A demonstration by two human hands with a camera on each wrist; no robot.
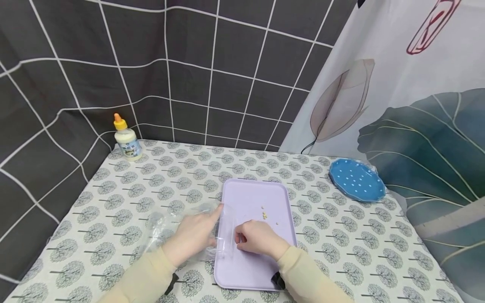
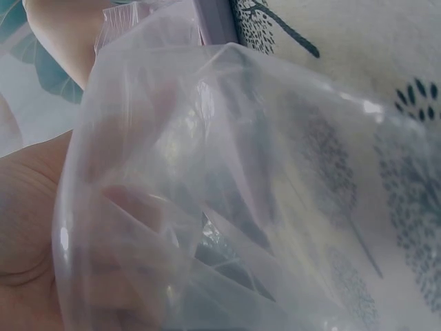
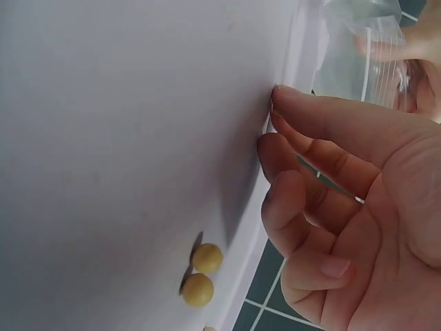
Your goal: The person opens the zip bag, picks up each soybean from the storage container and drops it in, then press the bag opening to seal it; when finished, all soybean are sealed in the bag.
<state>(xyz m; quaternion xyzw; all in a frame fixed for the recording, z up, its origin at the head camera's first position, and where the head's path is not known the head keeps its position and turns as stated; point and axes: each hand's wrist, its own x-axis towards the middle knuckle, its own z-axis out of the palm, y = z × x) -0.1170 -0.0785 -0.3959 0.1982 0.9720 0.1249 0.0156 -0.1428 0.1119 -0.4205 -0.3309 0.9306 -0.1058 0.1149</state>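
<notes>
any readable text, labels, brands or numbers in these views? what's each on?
Nothing can be quoted.
Glue bottle: its blue and white label carries print, too small and blurred to read.
Blue plate: white dots only, no text.
Clear plastic bag: no print visible.
Lavender tray: plain, no marking.
Tablecloth: tree pattern only, no words.
Curtain: leaf and paperclip drawings, no lettering.

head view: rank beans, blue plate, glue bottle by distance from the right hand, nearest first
From the right hand:
1. Beans: on the lilac tray, just beyond the fingers.
2. Blue plate: far right of the table, near the leaf curtain.
3. Glue bottle: far left corner, by the grid backdrop.
</notes>
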